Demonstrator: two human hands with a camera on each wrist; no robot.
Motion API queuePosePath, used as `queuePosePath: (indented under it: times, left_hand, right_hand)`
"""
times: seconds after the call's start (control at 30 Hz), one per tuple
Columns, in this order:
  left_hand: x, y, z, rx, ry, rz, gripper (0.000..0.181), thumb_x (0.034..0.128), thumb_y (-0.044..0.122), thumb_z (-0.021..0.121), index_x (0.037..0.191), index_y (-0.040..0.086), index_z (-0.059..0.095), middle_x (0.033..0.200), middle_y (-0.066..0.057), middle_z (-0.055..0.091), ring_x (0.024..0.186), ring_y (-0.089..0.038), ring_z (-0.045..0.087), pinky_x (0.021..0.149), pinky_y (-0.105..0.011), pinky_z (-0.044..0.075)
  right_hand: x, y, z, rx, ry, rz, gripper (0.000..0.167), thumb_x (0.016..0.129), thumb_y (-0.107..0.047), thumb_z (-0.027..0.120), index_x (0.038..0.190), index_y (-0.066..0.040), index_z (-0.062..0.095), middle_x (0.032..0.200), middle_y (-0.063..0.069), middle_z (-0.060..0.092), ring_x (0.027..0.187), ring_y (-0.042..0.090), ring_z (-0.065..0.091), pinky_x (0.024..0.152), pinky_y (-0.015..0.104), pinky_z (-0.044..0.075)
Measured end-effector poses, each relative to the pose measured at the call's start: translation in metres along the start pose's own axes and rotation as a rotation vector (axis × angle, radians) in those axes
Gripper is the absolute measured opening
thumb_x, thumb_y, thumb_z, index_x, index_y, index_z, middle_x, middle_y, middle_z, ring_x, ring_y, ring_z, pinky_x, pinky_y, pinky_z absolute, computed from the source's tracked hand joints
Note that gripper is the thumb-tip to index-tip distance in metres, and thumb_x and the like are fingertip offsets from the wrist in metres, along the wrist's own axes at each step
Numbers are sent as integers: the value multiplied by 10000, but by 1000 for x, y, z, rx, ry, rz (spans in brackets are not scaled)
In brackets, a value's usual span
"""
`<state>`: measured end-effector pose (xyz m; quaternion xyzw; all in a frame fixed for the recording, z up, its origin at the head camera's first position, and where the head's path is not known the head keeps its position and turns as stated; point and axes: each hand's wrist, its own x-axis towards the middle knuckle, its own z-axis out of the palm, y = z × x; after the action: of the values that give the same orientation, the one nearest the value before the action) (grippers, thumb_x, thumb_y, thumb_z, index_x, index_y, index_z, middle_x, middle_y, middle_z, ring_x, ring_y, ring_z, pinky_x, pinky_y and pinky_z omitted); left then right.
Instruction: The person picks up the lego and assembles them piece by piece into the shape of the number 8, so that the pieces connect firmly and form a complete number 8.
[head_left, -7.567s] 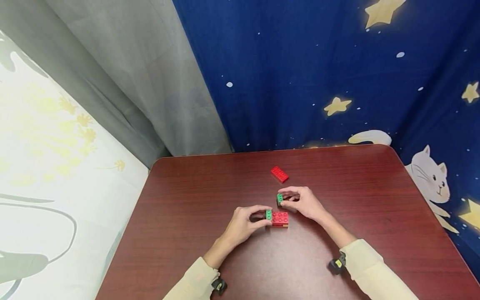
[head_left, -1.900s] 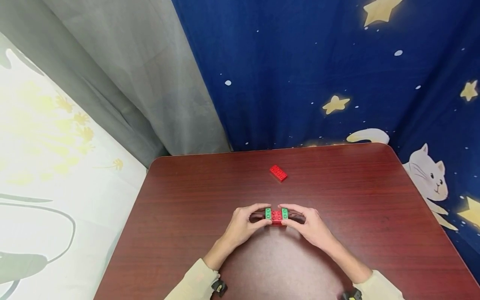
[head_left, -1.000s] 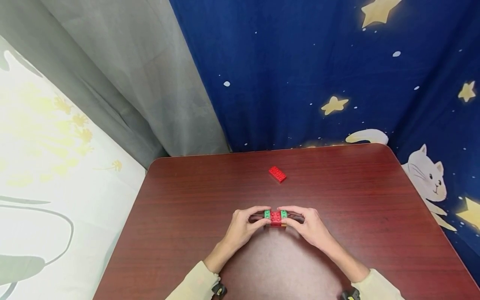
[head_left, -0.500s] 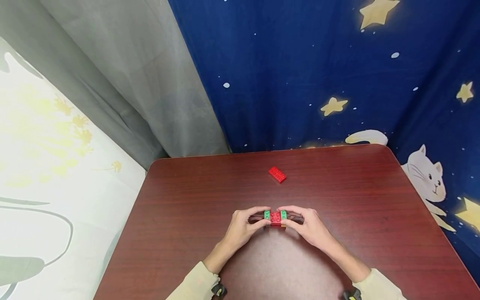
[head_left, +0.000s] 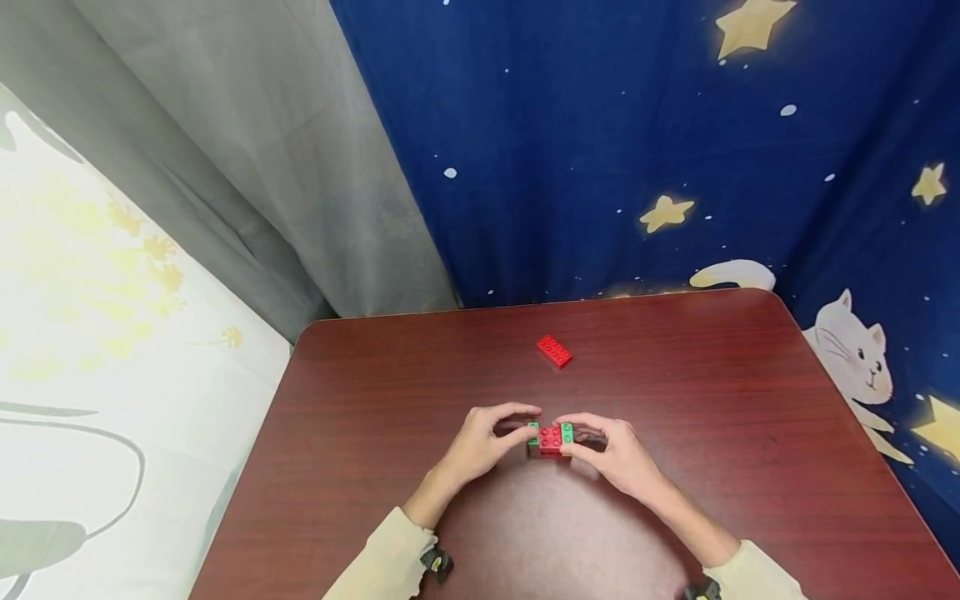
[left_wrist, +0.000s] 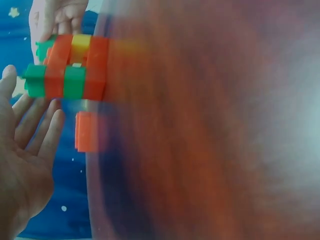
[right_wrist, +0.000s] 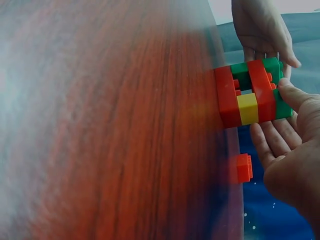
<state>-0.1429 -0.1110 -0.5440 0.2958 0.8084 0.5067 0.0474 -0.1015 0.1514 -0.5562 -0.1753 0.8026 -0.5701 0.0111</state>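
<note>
A small stack of toy building bricks stands on the table, with a red brick (head_left: 550, 439) showing on top between two green bricks. In the right wrist view its lower layers show: a red base brick (right_wrist: 228, 100), then a yellow brick (right_wrist: 247, 108) and a green one, with a gap between. My left hand (head_left: 477, 443) is beside the left green brick (left_wrist: 35, 80); in the left wrist view its thumb and straight fingers stand apart from it. My right hand (head_left: 621, 452) pinches the right green brick (head_left: 567, 432) between thumb and fingers.
A loose red brick (head_left: 554, 351) lies on the table (head_left: 405, 375) beyond the stack. Behind the table's far edge hang a grey curtain (head_left: 300, 150) and a blue starry curtain (head_left: 525, 167).
The right hand has brought a second green brick onto the stack's right end. Just now the left hand's fingers and thumb have loosened from the left green brick. The loose red brick stays put.
</note>
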Motion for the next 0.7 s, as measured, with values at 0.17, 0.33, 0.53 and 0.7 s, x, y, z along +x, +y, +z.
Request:
queuePosePath:
  times: [0.17,0.33,0.53,0.7]
  left_hand:
    - [24,-6,-10,-94,17,3,306,1041,161,717,1321,37,726,1254,-27,763,1132,-226,745,953,-312,596]
    - [52,-10,-18,-157,36,12,366,1010,65,737,1363,-13,678,1291,-144,737,1187,-397,702,1004,-363,577]
    - [86,-24,-18,-180,66,-30,505,963,-24,762,1436,-78,594,1376,-257,665,1297,-413,632,1077,-423,531]
    - [104,-39,-11,-95,73,-93,612,955,15,784,1507,-57,530,1471,-199,620,1377,-297,592,1122,-402,492]
  right_hand:
    - [0,-1,0,-12,14,-2,359,904,-218,876,1247,-188,775,1033,-52,790,917,120,749,824,370,621]
    - [0,0,1,-11,28,-3,364,898,-217,881,1247,-192,779,1050,-42,796,907,117,752,783,293,601]
    - [-1,3,3,11,28,-6,370,899,-211,881,1253,-185,779,1061,-22,798,923,124,755,786,263,592]
    - [-1,3,3,22,19,8,375,905,-213,875,1264,-188,772,1068,-33,795,934,113,753,796,254,589]
